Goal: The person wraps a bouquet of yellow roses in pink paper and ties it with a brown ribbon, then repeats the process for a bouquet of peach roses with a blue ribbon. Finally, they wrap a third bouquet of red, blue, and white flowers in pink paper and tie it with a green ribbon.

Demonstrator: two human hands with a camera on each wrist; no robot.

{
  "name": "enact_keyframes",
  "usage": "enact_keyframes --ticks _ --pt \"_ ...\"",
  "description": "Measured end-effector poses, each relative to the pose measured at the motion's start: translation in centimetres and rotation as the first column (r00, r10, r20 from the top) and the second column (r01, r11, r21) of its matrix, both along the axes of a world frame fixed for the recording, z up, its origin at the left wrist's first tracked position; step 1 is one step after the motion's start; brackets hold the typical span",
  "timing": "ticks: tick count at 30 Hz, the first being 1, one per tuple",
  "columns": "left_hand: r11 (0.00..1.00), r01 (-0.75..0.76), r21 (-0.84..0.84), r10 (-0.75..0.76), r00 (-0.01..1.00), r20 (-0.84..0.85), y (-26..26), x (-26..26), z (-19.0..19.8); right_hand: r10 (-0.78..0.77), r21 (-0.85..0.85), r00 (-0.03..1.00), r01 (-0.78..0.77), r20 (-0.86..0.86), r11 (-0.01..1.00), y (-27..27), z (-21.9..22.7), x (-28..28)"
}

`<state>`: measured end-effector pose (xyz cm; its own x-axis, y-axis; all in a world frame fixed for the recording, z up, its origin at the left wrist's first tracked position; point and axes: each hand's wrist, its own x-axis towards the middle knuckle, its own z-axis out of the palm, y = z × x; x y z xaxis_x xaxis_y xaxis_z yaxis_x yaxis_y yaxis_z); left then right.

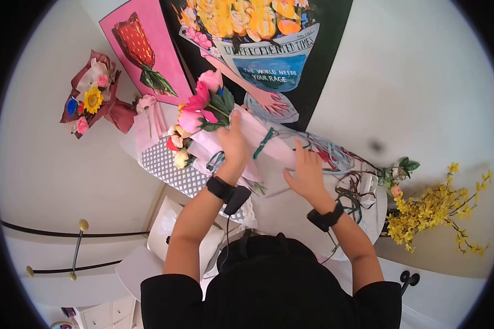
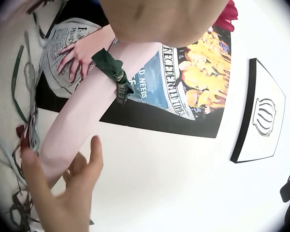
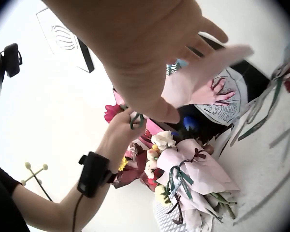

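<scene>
My left hand (image 1: 233, 147) grips a bouquet (image 1: 206, 104) of pink and magenta flowers just below the blooms. Its pale pink wrapping paper (image 2: 79, 113) narrows toward the lower end, and a dark green ribbon (image 1: 264, 143) is tied around the middle. Beside that lower end, my right hand (image 1: 307, 174) has its fingers spread and mostly straight. In the left wrist view, thumb and fingers of this right hand (image 2: 70, 198) stand on either side of the paper. A second pink-wrapped bouquet (image 3: 183, 169) with cream and red flowers lies beneath on the table.
Loose ribbons (image 1: 335, 156) lie tangled on the table (image 1: 280, 211) at right, near yellow flowers (image 1: 422, 211). Behind stand a newspaper-bouquet painting (image 1: 269, 60) and a pink picture (image 1: 145, 55). A dark red wrapped bouquet (image 1: 96, 98) is at left.
</scene>
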<state>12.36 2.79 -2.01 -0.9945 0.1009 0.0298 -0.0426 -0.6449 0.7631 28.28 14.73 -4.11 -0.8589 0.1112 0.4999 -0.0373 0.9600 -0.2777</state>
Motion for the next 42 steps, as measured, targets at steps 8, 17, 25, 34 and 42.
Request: enact_keyframes --ticks 8,17,25,34,42 --pt "0.999 0.03 0.015 -0.031 0.998 0.052 -2.5 -1.0 -0.9 -0.234 0.089 0.96 0.222 0.155 0.971 -1.4 -6.5 -3.6" --pt "0.861 0.193 -0.471 -0.073 0.962 0.262 -7.1 -6.4 -6.4 -0.092 -0.196 0.954 0.152 0.286 0.969 -8.7 -8.4 -7.4" --pt "0.818 0.224 -0.53 -0.131 0.969 0.208 -7.3 -5.6 -9.8 -0.066 -0.275 0.91 0.192 0.409 0.942 -9.6 -12.6 -10.5" --pt "0.728 -0.039 -0.684 0.013 0.999 -0.043 -9.0 -3.5 -5.6 0.294 -0.535 0.95 -0.195 0.105 0.822 -4.7 -10.0 -9.9" --pt "0.993 0.007 0.115 -0.019 0.994 0.105 -7.5 -8.9 2.0 0.363 -0.64 0.906 -0.149 0.218 0.754 -0.3 -8.7 -10.3"
